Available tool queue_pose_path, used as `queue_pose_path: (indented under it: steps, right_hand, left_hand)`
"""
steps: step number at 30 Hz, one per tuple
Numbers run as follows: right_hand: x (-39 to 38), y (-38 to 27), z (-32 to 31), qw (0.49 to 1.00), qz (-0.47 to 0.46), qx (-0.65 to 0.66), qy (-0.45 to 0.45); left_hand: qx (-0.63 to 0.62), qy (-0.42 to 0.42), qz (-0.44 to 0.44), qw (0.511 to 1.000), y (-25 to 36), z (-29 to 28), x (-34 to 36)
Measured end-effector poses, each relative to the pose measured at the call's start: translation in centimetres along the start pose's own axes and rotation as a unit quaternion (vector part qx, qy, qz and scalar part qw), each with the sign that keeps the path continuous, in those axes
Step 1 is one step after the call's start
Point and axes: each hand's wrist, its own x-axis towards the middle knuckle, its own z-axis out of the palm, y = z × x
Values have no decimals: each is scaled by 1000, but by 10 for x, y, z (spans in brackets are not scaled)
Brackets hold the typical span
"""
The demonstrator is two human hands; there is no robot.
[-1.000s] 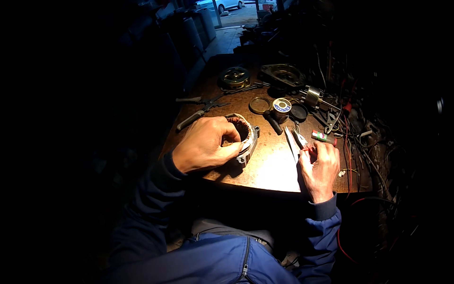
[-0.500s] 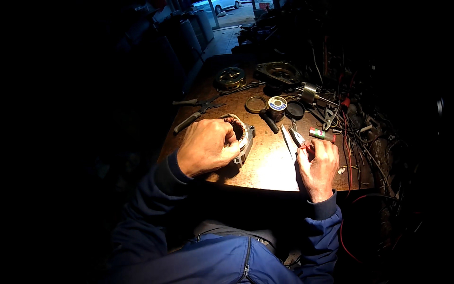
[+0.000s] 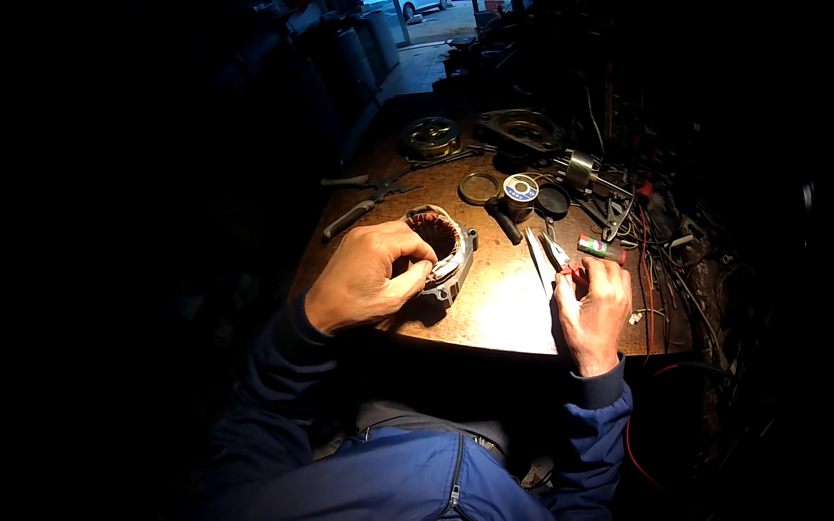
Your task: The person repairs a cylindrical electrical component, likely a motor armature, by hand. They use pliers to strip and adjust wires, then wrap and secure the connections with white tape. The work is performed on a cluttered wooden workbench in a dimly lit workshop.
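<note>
Now the left hand (image 3: pixel 367 274) pinches the stator (image 3: pixel 450 263) at eight o'clock, the right hand (image 3: pixel 598 306) pinching pliers (image 3: pixel 556 252) aimed toward eleven.

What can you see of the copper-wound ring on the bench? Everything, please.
The copper-wound ring is a round part: copper-coloured windings line its opening, edged by a whitish rim, in a grey, metal-looking casing with protruding lugs. It sits on the wooden bench, opening upward; whether level is unclear. The left grip pinches at its near-left rim, hiding part of it.
</note>
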Motion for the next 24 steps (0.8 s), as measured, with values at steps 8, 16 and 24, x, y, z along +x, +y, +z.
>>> queue_pose_path:
  steps: [8, 16, 24]
  right_hand:
    - [1, -4, -3, 1000, -4, -1, -2]
    - [2, -7, -3, 1000, -8, -3, -3]
    - [4, -9, -4, 999, -36, -23, 0]
  left_hand:
    - [-45, 41, 41, 997, -10, 1, -18]
    - [9, 75, 145, 986, -18, 9, -27]
    - [1, 132, 139, 981, -36, 20, -34]
